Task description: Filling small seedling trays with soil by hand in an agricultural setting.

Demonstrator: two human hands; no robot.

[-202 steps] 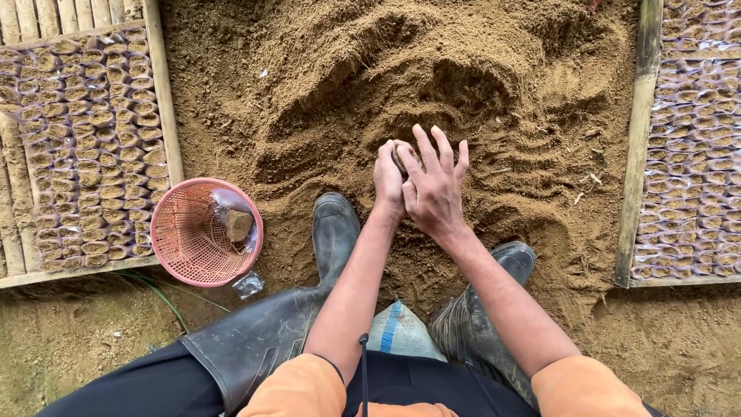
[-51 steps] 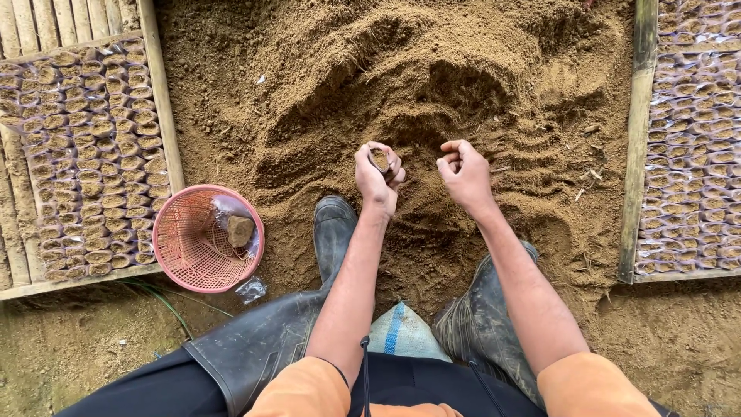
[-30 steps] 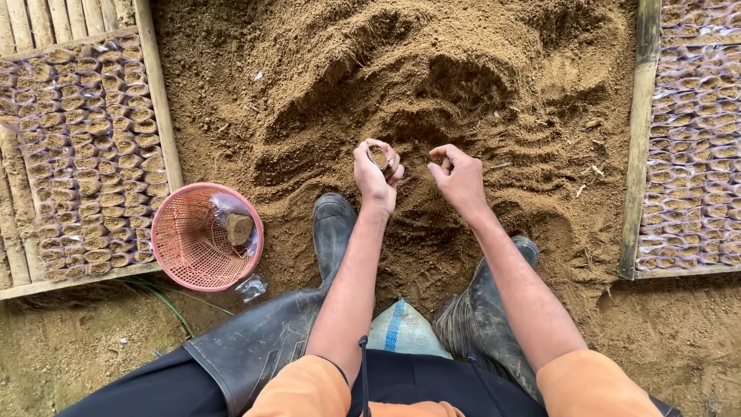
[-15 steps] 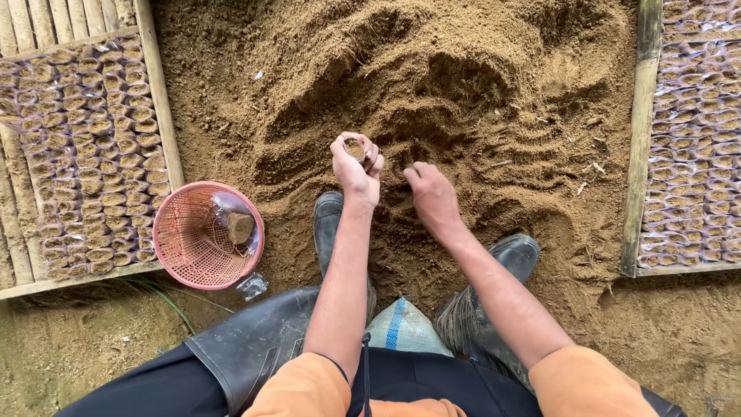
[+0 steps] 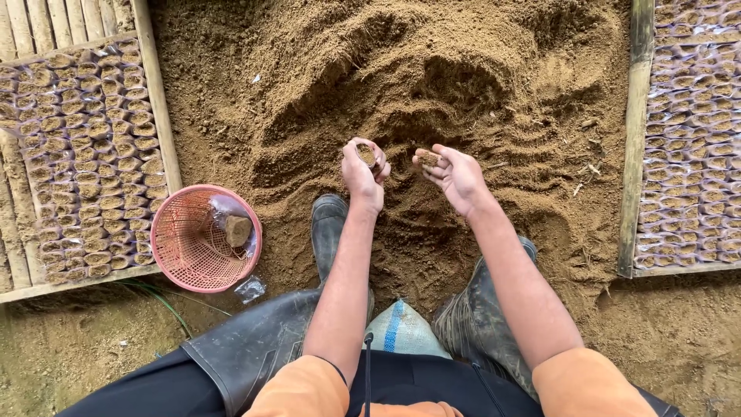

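My left hand (image 5: 363, 174) is closed around a small soil-filled bag (image 5: 367, 154), held upright over the heap of brown soil (image 5: 432, 85). My right hand (image 5: 455, 174) is just to its right, palm up, with a pinch of soil (image 5: 429, 158) held in its fingertips near the bag's mouth. Both hands hover above the soil in front of my black rubber boots (image 5: 328, 232).
A pink plastic basket (image 5: 185, 255) with one filled bag and clear plastic sits at the left by my boot. Wooden-framed beds of several filled bags lie at the left (image 5: 77, 154) and right (image 5: 695, 131). A white and blue sack (image 5: 401, 332) lies between my legs.
My right hand has lifted off the heap with a pinch of soil and come up beside the bag. My left hand has kept hold of the bag and stayed in about the same spot.
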